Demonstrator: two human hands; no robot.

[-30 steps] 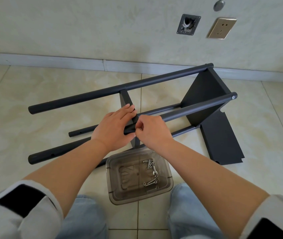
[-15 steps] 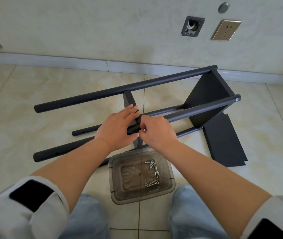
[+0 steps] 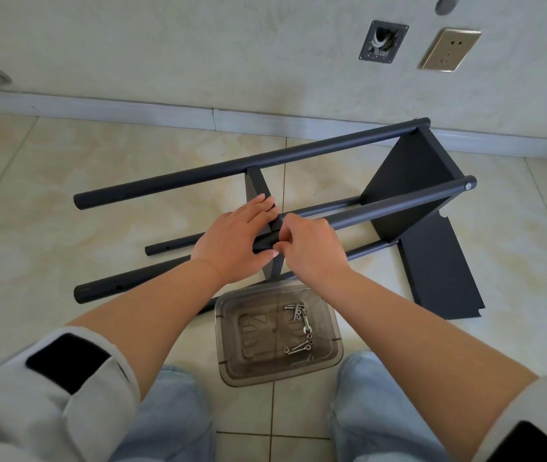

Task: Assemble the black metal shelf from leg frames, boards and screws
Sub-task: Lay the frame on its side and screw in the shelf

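Note:
The black shelf frame (image 3: 299, 158) lies on its side on the tiled floor, with one board (image 3: 409, 181) fixed between the legs at the right end. A second board (image 3: 258, 191) stands upright between the legs at the middle. My left hand (image 3: 232, 241) holds the near upper leg tube (image 3: 382, 208) beside that board, fingers over the top and thumb beneath. My right hand (image 3: 309, 248) pinches something small against the tube at the board joint; the fingers hide it. A third board (image 3: 439, 271) lies flat on the floor at the right.
A clear plastic tray (image 3: 232, 355) with several silver screws (image 3: 299, 328) sits on the floor between my knees. The wall with a skirting board runs behind the frame, carrying a socket (image 3: 450, 50) and an open wall box (image 3: 382, 41).
Both hands stay at the middle board joint on the near tube. The screw seen at my right fingertips half a second ago is now covered by the fingers. The view has shifted slightly.

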